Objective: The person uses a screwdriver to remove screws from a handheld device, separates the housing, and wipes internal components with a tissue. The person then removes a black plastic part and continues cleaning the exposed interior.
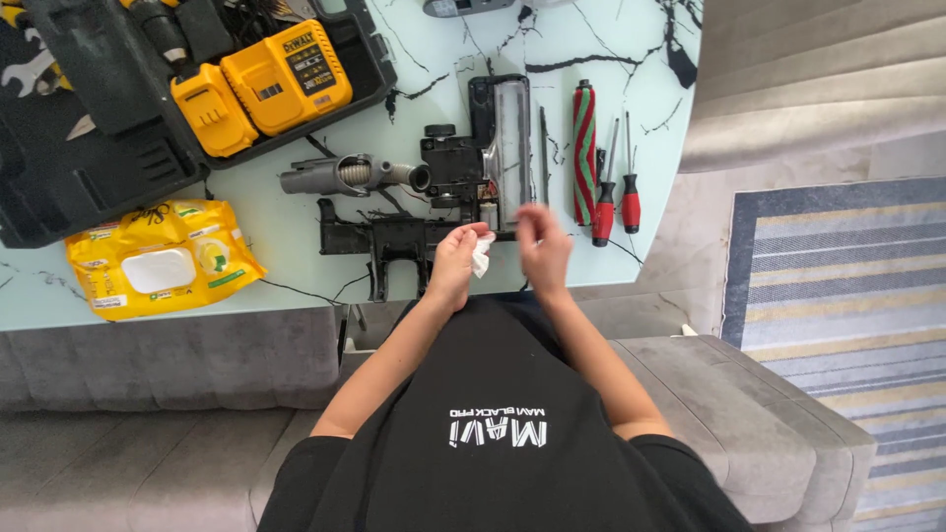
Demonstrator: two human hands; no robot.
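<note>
Black shirt fabric [493, 433] fills the near foreground, worn by a person seated on a grey plush sofa [749, 414]. Beyond it lies a pale, glossy marble-look table [414, 39] with dark veins; a striped grey, blue and yellow rug [847, 325] covers the floor to the right. Both hands meet at the table's near edge. Left hand [455, 261] curls loosely around a small crumpled white wipe [481, 254], pinching it between thumb and fingers. Right hand [542, 246], slightly blurred, has its fingers bent close beside the wipe; whether it grips anything cannot be told. Just beyond the hands sits a dismantled vacuum cleaner head [473, 158] of black plastic with a clear housing and a grey ribbed hose. To its right lie a red-and-green brush roller [584, 148] and two red-handled screwdrivers [616, 192]. Far left, an open black tool case [89, 108] holds yellow batteries [261, 89]; a soft yellow pack of wet wipes [158, 258] lies nearer.
</note>
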